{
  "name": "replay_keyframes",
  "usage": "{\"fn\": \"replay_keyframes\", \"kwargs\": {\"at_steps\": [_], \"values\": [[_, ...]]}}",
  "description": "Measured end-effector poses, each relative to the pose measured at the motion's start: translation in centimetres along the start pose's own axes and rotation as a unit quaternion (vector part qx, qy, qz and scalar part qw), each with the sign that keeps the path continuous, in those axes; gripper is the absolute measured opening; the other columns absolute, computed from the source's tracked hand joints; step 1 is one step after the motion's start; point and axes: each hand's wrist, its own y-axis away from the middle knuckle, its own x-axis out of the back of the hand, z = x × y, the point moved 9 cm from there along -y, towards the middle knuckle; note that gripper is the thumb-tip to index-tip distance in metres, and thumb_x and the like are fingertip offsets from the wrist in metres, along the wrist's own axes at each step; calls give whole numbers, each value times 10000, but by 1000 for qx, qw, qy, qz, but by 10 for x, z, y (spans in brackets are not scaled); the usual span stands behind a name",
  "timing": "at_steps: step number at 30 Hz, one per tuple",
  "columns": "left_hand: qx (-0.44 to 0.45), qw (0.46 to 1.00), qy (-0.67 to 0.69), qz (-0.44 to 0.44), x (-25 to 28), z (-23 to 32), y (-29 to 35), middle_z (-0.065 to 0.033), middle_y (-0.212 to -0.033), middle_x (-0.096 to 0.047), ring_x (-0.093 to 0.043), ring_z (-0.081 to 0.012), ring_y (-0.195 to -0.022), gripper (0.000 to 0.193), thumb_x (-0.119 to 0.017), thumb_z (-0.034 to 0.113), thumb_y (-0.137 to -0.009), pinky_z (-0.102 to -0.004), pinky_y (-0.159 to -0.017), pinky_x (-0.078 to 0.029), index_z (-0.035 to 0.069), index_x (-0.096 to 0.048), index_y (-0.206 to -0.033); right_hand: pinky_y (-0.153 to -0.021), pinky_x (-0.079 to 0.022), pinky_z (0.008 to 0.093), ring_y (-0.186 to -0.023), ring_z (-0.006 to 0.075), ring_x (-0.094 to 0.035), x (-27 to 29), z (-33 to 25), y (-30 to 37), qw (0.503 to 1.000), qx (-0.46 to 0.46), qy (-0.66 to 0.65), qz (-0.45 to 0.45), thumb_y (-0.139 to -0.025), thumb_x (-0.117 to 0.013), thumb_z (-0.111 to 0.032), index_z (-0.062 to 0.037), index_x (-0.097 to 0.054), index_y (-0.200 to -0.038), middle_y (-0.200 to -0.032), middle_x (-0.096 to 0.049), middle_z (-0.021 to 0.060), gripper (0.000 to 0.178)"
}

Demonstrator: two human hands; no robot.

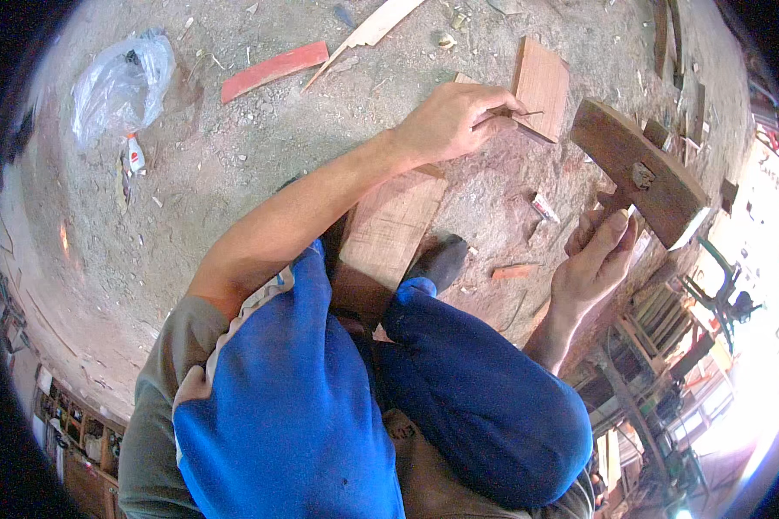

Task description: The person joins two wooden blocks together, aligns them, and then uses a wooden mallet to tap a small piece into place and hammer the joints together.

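Observation:
My left hand [453, 121] reaches forward over the ground, its fingers pinched round a thin, dark, nail-like piece [532, 112]. Just beyond those fingers is a reddish-brown wooden board [543, 80]. At the right, my right hand [594, 258] grips the short visible part of the handle of a wooden mallet [640, 173]; its big block head is raised and tilted. Between my blue-trousered legs lies a thick wooden block [391, 223], passing below my left forearm, with its near end in shadow.
On the dirt floor lie a red strip [274, 71], a pale splintered board [374, 30], a clear plastic bag [125, 86] and a small white bottle [135, 154]. A small orange piece [515, 272] is near my right wrist. Timber and metal clutter [658, 346] stand at the right.

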Motion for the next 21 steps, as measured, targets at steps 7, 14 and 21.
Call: {"fn": "replay_keyframes", "kwargs": {"at_steps": [7, 14, 21], "values": [[-52, 998, 15, 38, -1, 1, -7, -129, -942, -740, -724, -316, -862, 186, -726, 129, -889, -396, -748, -574, 70, -688, -1061, -523, -334, 217, -609, 36, -421, -23, 44, -50, 999, -14, 1, 43, -1016, -637, -370, -5, -591, -1047, -758, -509, -33, 369], [-32, 999, 32, 21, -4, -10, -6, -133, -950, -742, -727, -326, -875, 176, -712, 119, -901, -410, -753, -583, 59, -686, -1065, -469, -334, 243, -555, 49, -444, -72, 69, -80, 999, -3, -46, 18, -940, -763, -333, -57, -575, -920, -693, -528, -35, 334], [-14, 999, 46, -18, -4, -8, -8, -114, -1040, -758, -750, -231, -955, 193, -712, 34, -905, -343, -786, -603, 36, -691, -1097, -485, -385, 232, -583, 67, -491, -77, 100, -66, 995, -50, -86, -3, -901, -807, -249, -31, -521, -998, -785, -557, 10, 373]]}}
